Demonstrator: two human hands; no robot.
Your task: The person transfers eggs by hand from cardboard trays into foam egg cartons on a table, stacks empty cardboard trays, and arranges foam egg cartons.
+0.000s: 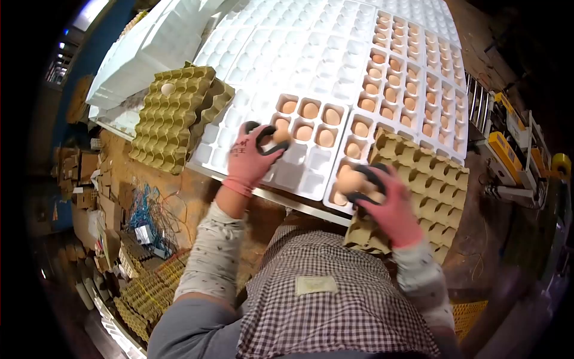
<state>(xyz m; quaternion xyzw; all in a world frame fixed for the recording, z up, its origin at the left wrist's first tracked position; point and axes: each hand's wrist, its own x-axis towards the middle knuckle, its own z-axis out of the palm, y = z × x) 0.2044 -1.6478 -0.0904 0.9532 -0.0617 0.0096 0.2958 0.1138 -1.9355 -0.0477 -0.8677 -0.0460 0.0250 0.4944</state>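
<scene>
My left hand (pixel 254 152), in a pink glove with black fingertips, is closed around a brown egg (pixel 281 137) just over a white foam tray (pixel 272 99). Several eggs sit in the upper pockets of that tray. My right hand (pixel 388 203), gloved alike, grips several eggs (pixel 351 179) in a cluster; their exact number is partly hidden and blurred. Beneath and beside this hand lies a cardboard egg tray (pixel 430 191), which overlaps the edge of another foam tray (pixel 342 152) holding eggs.
Egg-filled foam trays (pixel 418 75) cover the table's right side, with bare ones (pixel 302 57) at the back. Stacked cardboard trays (pixel 170 119), one egg (pixel 167 89) on top, lean at left near piled white foam (pixel 152 51). A metal-and-yellow machine (pixel 505 155) stands right.
</scene>
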